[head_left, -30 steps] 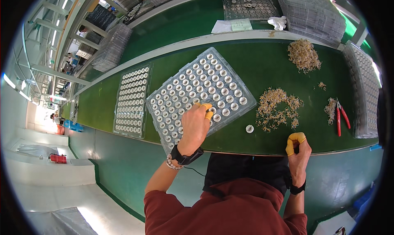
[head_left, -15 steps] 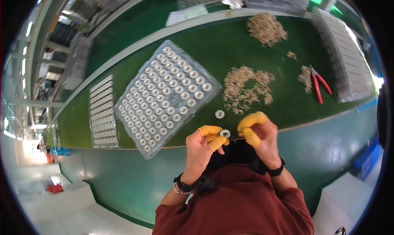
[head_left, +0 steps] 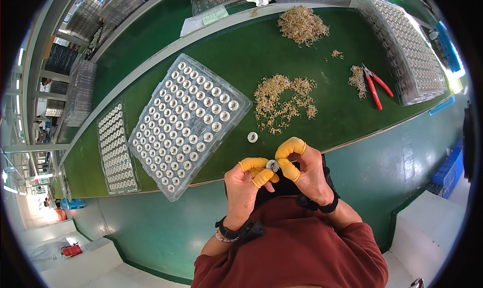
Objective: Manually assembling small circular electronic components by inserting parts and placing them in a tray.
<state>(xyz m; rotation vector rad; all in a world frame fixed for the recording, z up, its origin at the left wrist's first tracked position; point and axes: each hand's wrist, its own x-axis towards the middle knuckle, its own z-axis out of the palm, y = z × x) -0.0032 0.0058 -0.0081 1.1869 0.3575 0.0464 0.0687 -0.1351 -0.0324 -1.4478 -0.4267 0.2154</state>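
Observation:
My left hand [head_left: 245,180], with yellow covers on its fingertips, pinches a small round white part [head_left: 272,165] with a dark, metallic-looking middle. My right hand [head_left: 305,169], also in yellow finger covers, meets it from the right. Its thumb and forefinger are pressed together at the part's edge; whatever they hold is too small to make out. Just beyond the hands, a similar loose white round part [head_left: 252,137] lies on the green bench top. Past it spreads a scattered heap of tiny wire-legged components [head_left: 271,99].
A clear tray [head_left: 212,148] of round parts lies left of the hands, a second filled tray [head_left: 118,157] further left. Toward the back sits a bigger component pile [head_left: 303,26]. Red-handled cutters [head_left: 373,90] rest beside a small heap [head_left: 357,82], near stacked trays [head_left: 408,56].
My right hand has come left and down, its fingertips now against the round part in my left hand. The whole view has shifted slightly.

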